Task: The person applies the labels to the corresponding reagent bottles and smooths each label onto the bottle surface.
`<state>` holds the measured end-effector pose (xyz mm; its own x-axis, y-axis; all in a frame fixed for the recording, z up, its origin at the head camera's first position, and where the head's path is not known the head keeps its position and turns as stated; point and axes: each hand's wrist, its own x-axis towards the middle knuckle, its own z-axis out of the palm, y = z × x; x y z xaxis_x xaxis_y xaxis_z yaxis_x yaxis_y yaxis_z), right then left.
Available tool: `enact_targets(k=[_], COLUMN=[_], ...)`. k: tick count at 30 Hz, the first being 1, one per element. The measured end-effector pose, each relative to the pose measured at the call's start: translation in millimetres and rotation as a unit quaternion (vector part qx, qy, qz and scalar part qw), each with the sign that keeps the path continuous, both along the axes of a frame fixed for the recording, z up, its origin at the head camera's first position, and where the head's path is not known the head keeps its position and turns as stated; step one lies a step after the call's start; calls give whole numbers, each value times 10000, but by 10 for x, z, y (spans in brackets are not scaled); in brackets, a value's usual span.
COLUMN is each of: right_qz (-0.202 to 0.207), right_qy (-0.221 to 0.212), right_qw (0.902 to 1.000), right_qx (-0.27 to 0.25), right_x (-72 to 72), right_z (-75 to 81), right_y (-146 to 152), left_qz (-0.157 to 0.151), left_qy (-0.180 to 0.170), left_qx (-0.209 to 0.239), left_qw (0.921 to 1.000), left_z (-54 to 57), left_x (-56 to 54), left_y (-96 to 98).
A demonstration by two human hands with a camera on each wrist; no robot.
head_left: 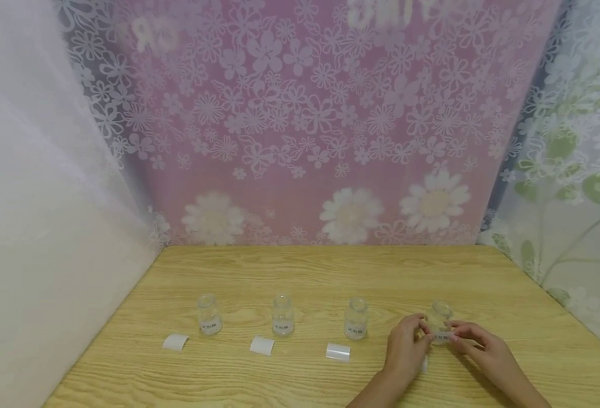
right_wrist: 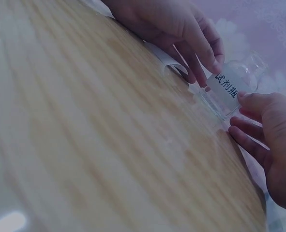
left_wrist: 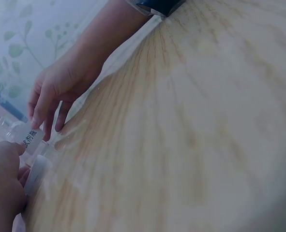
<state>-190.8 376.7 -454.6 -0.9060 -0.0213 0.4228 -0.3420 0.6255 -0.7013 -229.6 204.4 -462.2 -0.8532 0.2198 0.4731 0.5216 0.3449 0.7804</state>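
Note:
At the right of the table, a clear glass bottle stands upright between my two hands. A white label with dark printed characters lies across the bottle's front. My left hand pinches the label's left end between thumb and fingers. The opposite end is pinched by my right hand, its thumb flat on the label's edge in the right wrist view. Just below my left hand is a curled piece of white backing paper, partly hidden by that hand in the head view.
Three labelled glass bottles, the left one, middle one and right one, stand in a row to the left. Before them lie curled white papers. Floral curtains surround the wooden table.

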Motion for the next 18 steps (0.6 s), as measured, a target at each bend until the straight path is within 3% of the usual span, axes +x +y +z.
enact_targets(k=[8,18], right_qz=[-372,-894], right_qy=[118,399], right_qw=[9990,9943], right_qx=[202,416], right_x=[-5,-16], right_z=[-72,-51], right_y=[-8,-78], left_qz=[50,377], left_qy=[-23,232], left_qx=[114,255], left_qw=[9999,9987], left_z=[-12,-28], left_x=[18,8], left_y=[12,49])
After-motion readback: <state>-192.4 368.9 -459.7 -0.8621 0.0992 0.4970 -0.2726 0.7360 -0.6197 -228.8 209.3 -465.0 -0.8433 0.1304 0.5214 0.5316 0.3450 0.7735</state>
